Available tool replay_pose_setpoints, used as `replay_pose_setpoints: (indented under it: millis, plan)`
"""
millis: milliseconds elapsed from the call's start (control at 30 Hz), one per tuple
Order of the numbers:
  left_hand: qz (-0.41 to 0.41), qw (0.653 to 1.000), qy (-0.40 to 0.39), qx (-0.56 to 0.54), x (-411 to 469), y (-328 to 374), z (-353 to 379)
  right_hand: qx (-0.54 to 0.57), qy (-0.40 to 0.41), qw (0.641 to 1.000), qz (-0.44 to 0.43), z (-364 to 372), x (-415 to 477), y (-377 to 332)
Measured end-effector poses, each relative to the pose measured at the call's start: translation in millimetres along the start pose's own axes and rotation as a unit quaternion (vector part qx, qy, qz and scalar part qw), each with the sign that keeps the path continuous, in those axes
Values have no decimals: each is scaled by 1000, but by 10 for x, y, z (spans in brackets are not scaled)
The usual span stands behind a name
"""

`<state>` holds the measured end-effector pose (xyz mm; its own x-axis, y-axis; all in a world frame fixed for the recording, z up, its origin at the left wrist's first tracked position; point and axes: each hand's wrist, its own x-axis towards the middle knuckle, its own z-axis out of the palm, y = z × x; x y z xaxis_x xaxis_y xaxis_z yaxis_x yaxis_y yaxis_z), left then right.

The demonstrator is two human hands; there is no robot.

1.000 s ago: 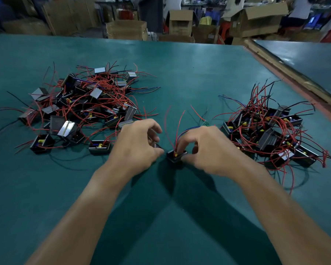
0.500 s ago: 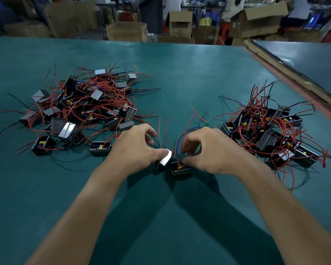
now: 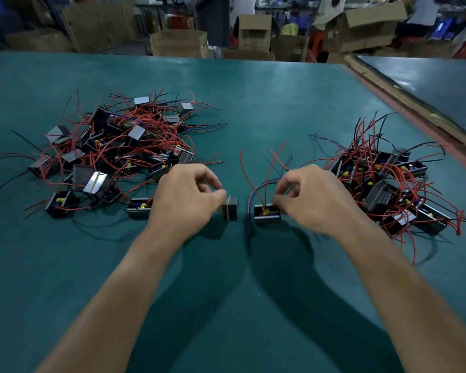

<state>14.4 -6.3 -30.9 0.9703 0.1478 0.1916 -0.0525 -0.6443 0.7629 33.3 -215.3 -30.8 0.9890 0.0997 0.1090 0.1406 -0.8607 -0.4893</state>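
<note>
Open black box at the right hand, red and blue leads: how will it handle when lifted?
Likely light and rigid: the right hand pinches the box with fingertips alone. Its leads arc loosely, so probably floppy, apt to snag the right pile. Flat-sided, so unlikely to roll.

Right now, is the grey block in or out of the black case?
Out. The left hand pinches the grey block beside the black case, which the right hand holds; green table shows between them.

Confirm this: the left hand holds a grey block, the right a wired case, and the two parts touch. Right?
Not quite. In the head view the block in the left hand and the case in the right hand are apart, with a gap between them.
</note>
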Motion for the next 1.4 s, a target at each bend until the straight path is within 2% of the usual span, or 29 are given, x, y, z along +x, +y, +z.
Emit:
replay_pose_setpoints:
  millis: [67,133,267,400,633,700,767,867,1000,1067,1133,1233,1300,1400]
  plan:
    - [-21,997,-12,-77,8,23,-5,36,22,999,-8,4,11,-10]
    - [-55,989,-49,-131,2,59,-3,61,7,998,-9,10,14,-5]
    - [-108,967,-120,-199,-6,105,-6,17,-38,999,-20,28,-7,12]
    - [-124,949,-128,-259,-6,117,-31,3,-46,999,-7,-3,-14,13]
    - [-164,863,-168,-448,43,144,-129,40,-80,996,9,11,20,12]
    - [-161,853,-161,-469,51,138,-144,63,-87,994,14,18,30,7]
    - [-156,869,-130,-451,61,125,-125,79,-53,995,15,28,40,12]
    - [-156,905,-55,-391,70,126,-81,102,48,993,20,22,62,18]
    - [-115,948,48,-293,102,82,-28,164,187,968,46,-74,64,-11]
    - [-88,965,101,-224,133,21,-19,178,216,958,61,-122,58,-13]
    - [-77,974,118,-178,154,-34,-20,147,195,967,73,-149,52,6]
    - [-77,991,53,-96,149,-90,23,77,102,989,69,-113,50,33]
    - [-61,997,13,-39,113,-98,74,72,65,993,62,-65,41,33]
    - [-39,999,-1,11,65,-79,81,61,22,997,49,-29,39,46]
